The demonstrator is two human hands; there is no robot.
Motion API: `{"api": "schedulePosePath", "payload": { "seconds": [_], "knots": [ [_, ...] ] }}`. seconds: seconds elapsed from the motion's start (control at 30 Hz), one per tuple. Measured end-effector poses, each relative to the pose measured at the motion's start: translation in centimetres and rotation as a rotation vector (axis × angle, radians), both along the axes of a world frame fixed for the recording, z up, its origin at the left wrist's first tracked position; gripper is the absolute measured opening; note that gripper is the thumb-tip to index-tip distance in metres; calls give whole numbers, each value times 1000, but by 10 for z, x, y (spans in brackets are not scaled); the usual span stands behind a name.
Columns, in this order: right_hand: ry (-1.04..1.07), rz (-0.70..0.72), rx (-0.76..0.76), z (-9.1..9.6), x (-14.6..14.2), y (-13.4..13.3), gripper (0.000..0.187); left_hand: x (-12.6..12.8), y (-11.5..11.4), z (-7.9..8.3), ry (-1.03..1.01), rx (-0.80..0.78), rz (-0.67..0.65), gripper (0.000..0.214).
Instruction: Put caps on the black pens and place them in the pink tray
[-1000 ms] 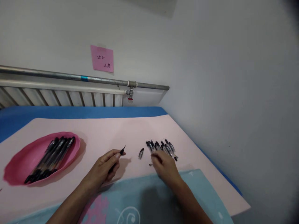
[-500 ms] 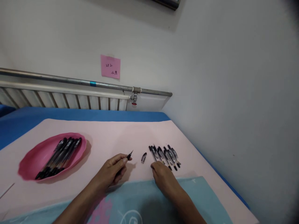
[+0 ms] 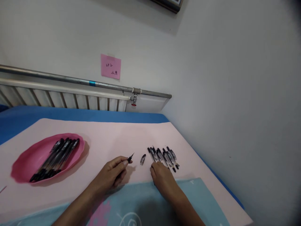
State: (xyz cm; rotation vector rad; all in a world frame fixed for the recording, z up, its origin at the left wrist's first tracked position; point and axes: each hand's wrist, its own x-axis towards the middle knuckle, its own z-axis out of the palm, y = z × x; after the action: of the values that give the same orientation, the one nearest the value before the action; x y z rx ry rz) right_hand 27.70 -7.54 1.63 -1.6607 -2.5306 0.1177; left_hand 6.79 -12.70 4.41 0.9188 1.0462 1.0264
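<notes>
**Loose parts near the right edge are the weak spot**

We see the surface point(image 3: 113, 135) under a pink sheet, and its right edge has no lip. Anything that rolls that way could drop out of reach. The pale blue towel point(image 3: 145, 204) along the near edge lies under both wrists. A dragged forearm could ruck it and nudge what lies just beyond it.

The pink tray point(image 3: 23, 163) sits toward the left edge, well apart from both hands, with a bundle of black pens point(image 3: 55, 158) resting in it. We judge it safe there.

The row of pens point(image 3: 163, 155) toward the right edge is the likelier trouble. The right hand point(image 3: 162, 180) lies palm down with its fingers curled at the row's near end. We cannot tell whether they pinch anything. A careless sweep there could scatter the row toward the edge.

The left hand point(image 3: 110, 175) has its fingers closed around a pen point(image 3: 130, 157), tip bare and pointing away to the right. That tip could mark the sheet or a finger.

The small cap point(image 3: 142, 159) lies loose between the hands, where it is easily flicked away.
</notes>
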Motion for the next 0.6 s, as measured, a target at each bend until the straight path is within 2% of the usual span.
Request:
{"api": "schedulePosePath", "payload": {
  "seconds": [0.37, 0.6],
  "knots": [
    [-109, -21, -103, 6, -11, -2, 17, -1, 0, -1, -2, 19, -8, 28],
    [-93, 21, -198, 10, -2, 1, 24, -1, 4, -4, -15, -27, 24, 30]
  ]
}}
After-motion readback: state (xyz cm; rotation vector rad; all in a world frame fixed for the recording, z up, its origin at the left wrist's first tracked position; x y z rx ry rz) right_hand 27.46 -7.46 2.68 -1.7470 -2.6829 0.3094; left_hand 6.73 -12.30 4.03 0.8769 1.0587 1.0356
